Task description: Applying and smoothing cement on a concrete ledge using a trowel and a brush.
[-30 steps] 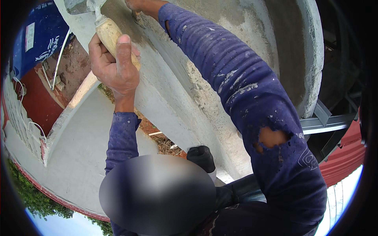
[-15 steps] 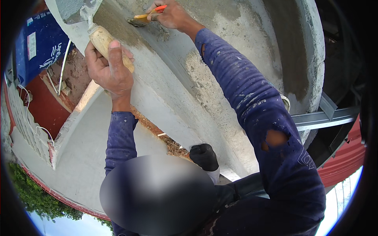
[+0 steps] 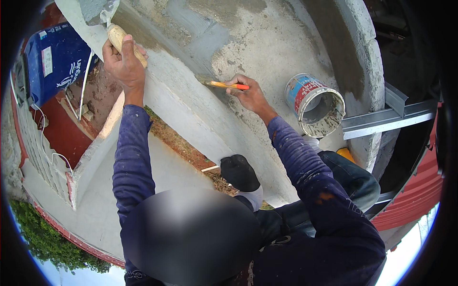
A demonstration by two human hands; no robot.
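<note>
My left hand (image 3: 128, 69) is wrapped around the wooden handle of a trowel (image 3: 116, 34), its metal blade (image 3: 95, 10) coated in grey mortar near the top edge of the view. My right hand (image 3: 252, 97) grips a paintbrush (image 3: 220, 85) with a yellow handle and a red-orange end. The brush points left, its bristles at the inner corner where a low concrete wall (image 3: 179, 90) meets the rough grey floor (image 3: 248, 52) of a trough. Darker, smooth grey patches (image 3: 195, 28) lie along that corner, farther from me.
Right of my right hand, a paint bucket (image 3: 296, 97), smeared inside with grey, leans open. Beyond it curves a concrete rim (image 3: 374, 71) with a metal channel (image 3: 391, 125). A dark shoe (image 3: 240, 172) rests by the wall. A blue container (image 3: 59, 57) stands at left.
My right hand has drawn the brush nearer to me and to the right along the wall's inner corner. The bucket, mostly hidden by my sleeve before, now shows. My left hand has shifted slightly.
</note>
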